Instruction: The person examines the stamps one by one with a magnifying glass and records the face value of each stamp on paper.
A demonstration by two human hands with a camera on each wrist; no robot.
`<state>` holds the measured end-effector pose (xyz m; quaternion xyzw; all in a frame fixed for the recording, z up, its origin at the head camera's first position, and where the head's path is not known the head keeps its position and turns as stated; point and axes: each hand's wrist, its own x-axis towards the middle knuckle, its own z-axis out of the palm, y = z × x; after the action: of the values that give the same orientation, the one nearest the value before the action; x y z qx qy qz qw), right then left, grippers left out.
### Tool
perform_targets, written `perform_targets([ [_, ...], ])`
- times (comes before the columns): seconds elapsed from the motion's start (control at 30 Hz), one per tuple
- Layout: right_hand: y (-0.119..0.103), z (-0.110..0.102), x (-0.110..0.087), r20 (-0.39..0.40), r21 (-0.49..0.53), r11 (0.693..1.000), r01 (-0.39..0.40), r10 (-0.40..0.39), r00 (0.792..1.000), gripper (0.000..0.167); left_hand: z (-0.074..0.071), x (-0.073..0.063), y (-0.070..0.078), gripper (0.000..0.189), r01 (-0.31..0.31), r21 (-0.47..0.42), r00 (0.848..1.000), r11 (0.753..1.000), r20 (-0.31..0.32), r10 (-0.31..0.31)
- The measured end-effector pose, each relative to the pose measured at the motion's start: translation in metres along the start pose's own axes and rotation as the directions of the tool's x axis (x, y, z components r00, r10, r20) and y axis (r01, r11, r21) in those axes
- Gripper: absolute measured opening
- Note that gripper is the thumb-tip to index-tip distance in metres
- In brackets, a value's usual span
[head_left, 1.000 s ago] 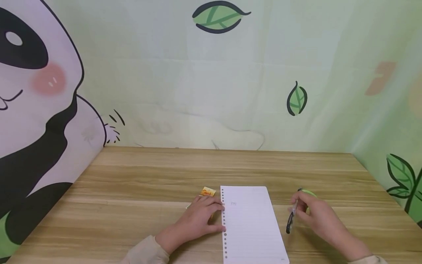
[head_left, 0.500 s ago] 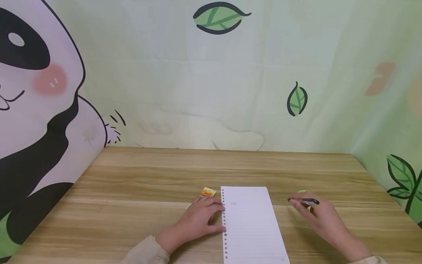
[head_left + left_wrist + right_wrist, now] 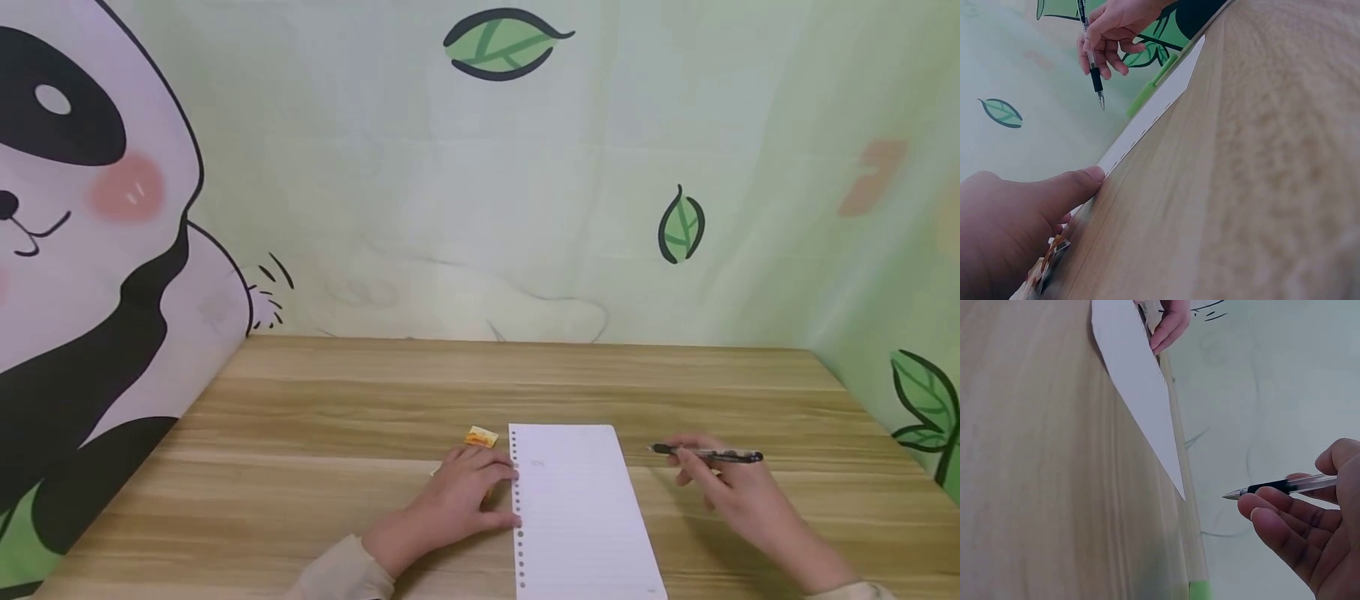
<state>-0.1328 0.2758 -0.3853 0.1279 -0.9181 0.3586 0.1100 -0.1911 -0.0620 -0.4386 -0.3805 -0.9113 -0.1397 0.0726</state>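
Note:
A white lined loose-leaf sheet (image 3: pixel 581 508) with punched holes along its left edge lies on the table. Small faint writing shows near its top left. My left hand (image 3: pixel 461 500) rests at that edge, thumb and fingertips touching it. Partly under this hand is a small yellow-orange printed piece (image 3: pixel 481 437), its kind unclear. Right of the sheet, my right hand (image 3: pixel 738 492) holds a clear-barrelled pen (image 3: pixel 720 455) with a black grip. In the right wrist view the bare metal tip of the pen (image 3: pixel 1260 490) points towards the sheet, off the table.
A light green stick-like object (image 3: pixel 1150 92) lies beyond the sheet in the left wrist view, and only its end shows in the right wrist view. The wooden table (image 3: pixel 337 400) meets a pale wall (image 3: pixel 360 167) printed with leaves and a panda.
The pen has turned in my right hand from pointing down along the table to lying nearly level, tip leftward. My left hand keeps its place on the sheet's edge. The head view has shifted slightly.

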Motion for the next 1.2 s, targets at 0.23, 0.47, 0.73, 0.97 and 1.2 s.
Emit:
perform_targets([
  [0.23, -0.002, -0.002, 0.006, -0.002, 0.076, 0.997, 0.020, -0.020, 1.000, 0.017, 0.002, 0.001, 0.000, 0.052, 0.007, 0.004, 1.000, 1.000, -0.009, -0.007],
  [0.47, -0.008, 0.000, 0.015, 0.011, 0.141, 0.990, 0.005, -0.007, 1.000, 0.019, 0.003, 0.003, 0.002, 0.051, -0.001, -0.015, 1.000, 1.000, -0.018, 0.000],
  [0.73, -0.020, 0.009, 0.029, 0.137, 0.250, 0.967, -0.048, 0.013, 0.991, 0.026, 0.005, 0.002, 0.000, 0.051, -0.005, -0.021, 0.999, 1.000, -0.053, 0.004],
  [0.97, -0.028, 0.028, 0.046, 0.195, 0.339, 0.934, -0.111, 0.046, 0.980, 0.021, 0.005, 0.001, 0.000, 0.050, 0.000, -0.021, 0.998, 1.000, -0.068, -0.002],
  [1.2, -0.031, 0.046, 0.053, 0.228, 0.371, 0.918, -0.142, 0.058, 0.972, 0.025, 0.006, 0.003, 0.001, 0.050, -0.008, -0.023, 0.997, 1.000, -0.072, 0.006],
])
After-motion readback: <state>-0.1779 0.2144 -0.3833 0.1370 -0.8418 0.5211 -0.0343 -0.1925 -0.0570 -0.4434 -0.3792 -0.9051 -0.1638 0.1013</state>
